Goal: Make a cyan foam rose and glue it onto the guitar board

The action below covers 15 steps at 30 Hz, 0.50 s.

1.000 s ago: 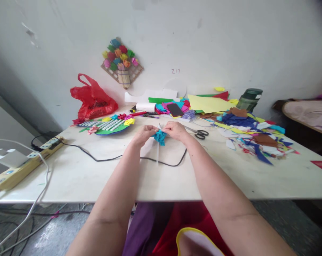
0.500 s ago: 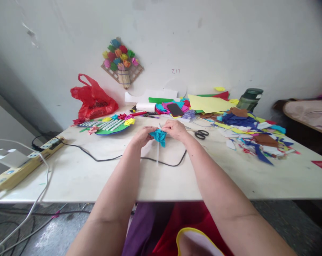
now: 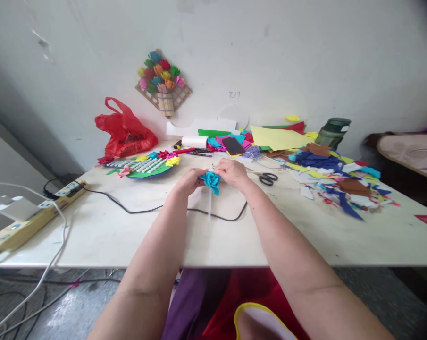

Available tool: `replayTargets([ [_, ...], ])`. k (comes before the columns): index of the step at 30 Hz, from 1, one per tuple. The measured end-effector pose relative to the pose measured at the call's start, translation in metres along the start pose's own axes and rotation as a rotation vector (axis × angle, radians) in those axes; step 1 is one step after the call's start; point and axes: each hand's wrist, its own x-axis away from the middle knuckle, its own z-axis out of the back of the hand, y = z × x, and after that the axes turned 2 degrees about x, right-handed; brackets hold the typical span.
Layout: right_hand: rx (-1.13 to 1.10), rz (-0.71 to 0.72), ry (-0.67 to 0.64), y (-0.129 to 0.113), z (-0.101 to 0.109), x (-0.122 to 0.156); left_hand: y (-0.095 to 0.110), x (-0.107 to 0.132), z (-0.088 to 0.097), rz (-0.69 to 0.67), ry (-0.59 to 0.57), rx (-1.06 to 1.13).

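Observation:
A crumpled blue paper flower [image 3: 212,181] is held over the table between my two hands. My left hand [image 3: 192,180] pinches its left side with closed fingers. On the other side, the fingers of my right hand [image 3: 231,172] are closed at its upper right edge. A small whitish tip shows above the flower, too small to make out. Below the flower a pale translucent stick [image 3: 209,205] points toward me; whether it is joined to the flower, I cannot tell. Black-handled scissors [image 3: 268,178] lie just right of my right hand.
A black cord [image 3: 128,211] runs from the power strip [image 3: 8,238] across the table beneath my arms. Left lie a decorated green disc [image 3: 153,172] and a red bag [image 3: 124,132]. Paper scraps [image 3: 340,177], a phone [image 3: 233,146] and a green bottle [image 3: 332,133] stand or lie behind and right.
The blue flower seems slightly turned between my fingers, its folds showing more toward me. Both hands stay nearly in place; the whole view has shifted a little.

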Motion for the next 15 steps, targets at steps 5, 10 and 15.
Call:
replayTargets([
  [5,0.010,0.016,-0.006,-0.0006,-0.0004,0.0004,-0.0017,-0.0015,0.0041,-0.025,0.001,-0.047],
  [10,-0.034,0.021,0.013,0.0027,-0.0009,-0.0001,-0.0031,-0.0049,0.0065,-0.066,0.026,-0.086],
  [15,-0.051,-0.025,0.012,0.0046,0.0029,0.0005,-0.0018,-0.0057,0.0072,-0.146,0.037,-0.144],
])
